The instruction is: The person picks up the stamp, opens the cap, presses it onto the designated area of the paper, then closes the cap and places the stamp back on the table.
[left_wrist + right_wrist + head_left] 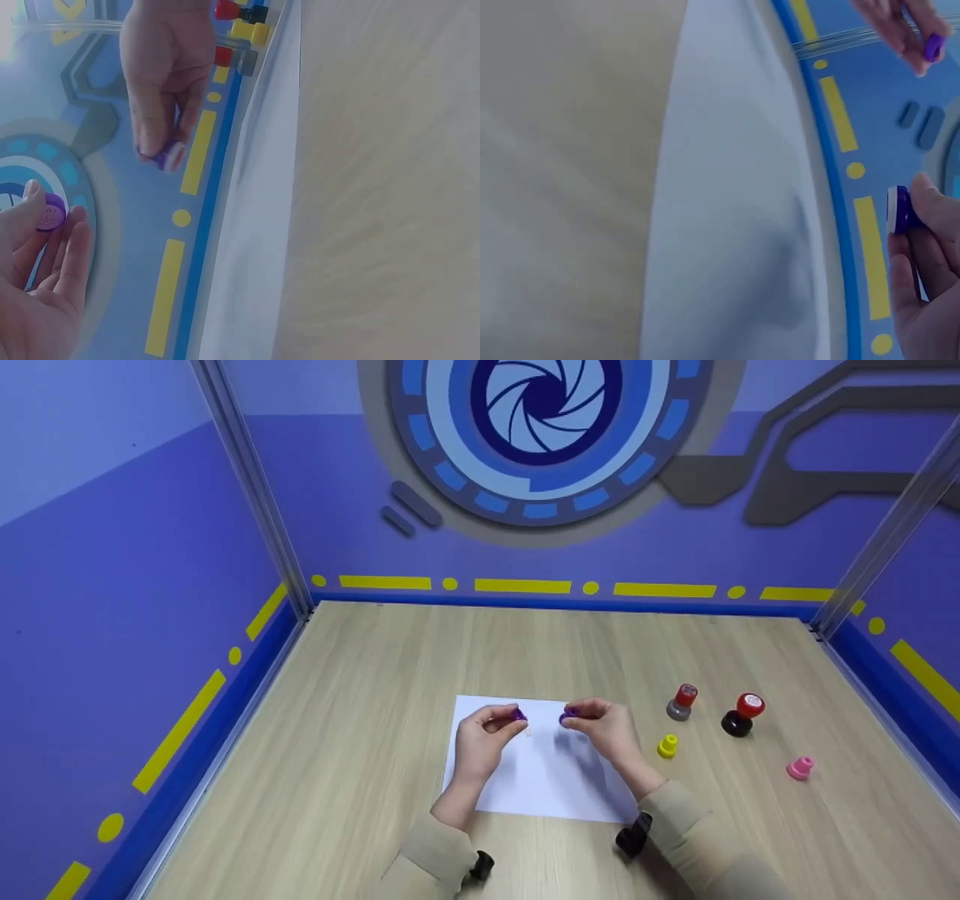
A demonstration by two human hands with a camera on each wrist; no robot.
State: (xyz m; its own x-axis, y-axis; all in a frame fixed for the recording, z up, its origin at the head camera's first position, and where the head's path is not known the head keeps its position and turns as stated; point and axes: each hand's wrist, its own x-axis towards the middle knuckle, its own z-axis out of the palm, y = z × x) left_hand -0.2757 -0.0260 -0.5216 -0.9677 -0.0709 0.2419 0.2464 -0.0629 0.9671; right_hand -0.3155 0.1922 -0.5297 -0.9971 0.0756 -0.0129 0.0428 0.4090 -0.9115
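Over the white paper (pixel 555 799), both hands are raised and apart, each with a small purple piece. My left hand (pixel 480 742) pinches a round purple cap (pixel 52 213) between thumb and fingers; faint marks show on its pinkish round face. In my right hand (pixel 611 733), thumb and fingertips grip a purple stamp (pixel 902 210) with a white band at its end. The two pieces face each other across a small gap. A faint orange mark (pixel 528 732) shows on the paper between the hands.
Right of the paper stand a red-and-grey stamp (pixel 681 703), a red-and-black stamp (pixel 742 715), a small yellow stamp (pixel 667 746) and a pink stamp (pixel 801 768). Blue printed walls (pixel 337 510) enclose the wooden table (pixel 337 720) at the back and sides.
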